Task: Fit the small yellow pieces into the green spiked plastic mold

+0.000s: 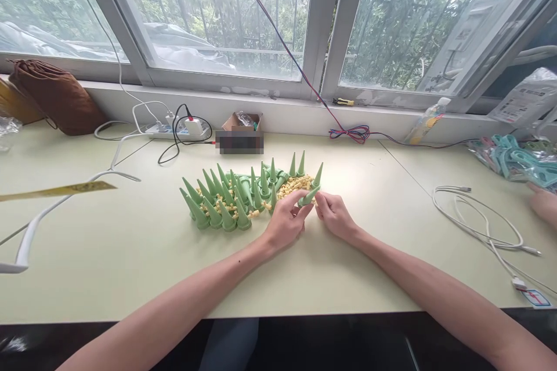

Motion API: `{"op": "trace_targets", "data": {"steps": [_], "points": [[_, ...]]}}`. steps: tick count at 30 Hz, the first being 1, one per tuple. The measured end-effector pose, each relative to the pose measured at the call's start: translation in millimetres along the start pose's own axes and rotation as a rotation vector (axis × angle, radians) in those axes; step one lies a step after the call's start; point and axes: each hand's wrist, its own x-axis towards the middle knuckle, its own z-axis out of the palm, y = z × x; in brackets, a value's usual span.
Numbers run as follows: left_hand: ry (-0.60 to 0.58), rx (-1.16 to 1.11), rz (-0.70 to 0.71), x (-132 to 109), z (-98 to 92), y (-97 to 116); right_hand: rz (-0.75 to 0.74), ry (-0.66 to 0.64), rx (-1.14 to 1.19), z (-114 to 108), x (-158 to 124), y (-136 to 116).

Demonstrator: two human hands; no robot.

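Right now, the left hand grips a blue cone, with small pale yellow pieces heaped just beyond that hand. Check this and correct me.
The colour is wrong: the head view shows the left hand gripping a green cone. The pale yellow pieces are as you say.

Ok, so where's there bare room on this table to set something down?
Bare pale-green tabletop lies between the right hand and the coiled off-white cable, and left of the green plastic cones, towards the thick white cable. It's crowded among those cones and the small yellow plastic pieces, and at the far right, around the teal plastic items.
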Motion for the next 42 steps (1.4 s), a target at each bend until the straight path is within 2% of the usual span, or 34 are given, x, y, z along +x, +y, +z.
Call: {"op": "trace_targets", "data": {"steps": [5, 10, 15, 19, 24, 29, 36, 42], "points": [[-0.047, -0.075, -0.081, 2.0, -0.8, 4.5, 0.044, 0.03, 0.06, 0.8, -0.5, 1.5], [-0.088, -0.124, -0.092, 2.4, -0.4, 7.5, -0.014, -0.018, 0.104, 0.4, -0.8, 1.0], [-0.097, -0.105, -0.087, 0.5, -0.9, 5.7, -0.063, -0.017, 0.04, 0.5, -2.2, 3.1], [-0.077, -0.065, -0.073, -2.3, -0.7, 2.9, -0.03, -0.006, 0.056, 2.0, -3.0, 4.1], [-0.051, 0.083, 0.016, -4.4, -0.1, 1.6, 0.089, 0.006, 0.074, 3.0, -1.7, 2.9], [-0.039, 0.232, 0.141, -1.9, -0.8, 0.7, 0.092, 0.001, 0.051, 2.8, -0.5, 0.7], [-0.055, 0.147, 0.043, -1.1, -0.1, 6.0, 0.127, 0.022, 0.126, 3.2, 0.5, 4.3], [-0.08, 0.05, -0.032, -1.5, -1.0, 7.9, 0.179, 0.034, 0.206, 2.1, 2.2, -4.7]]}}
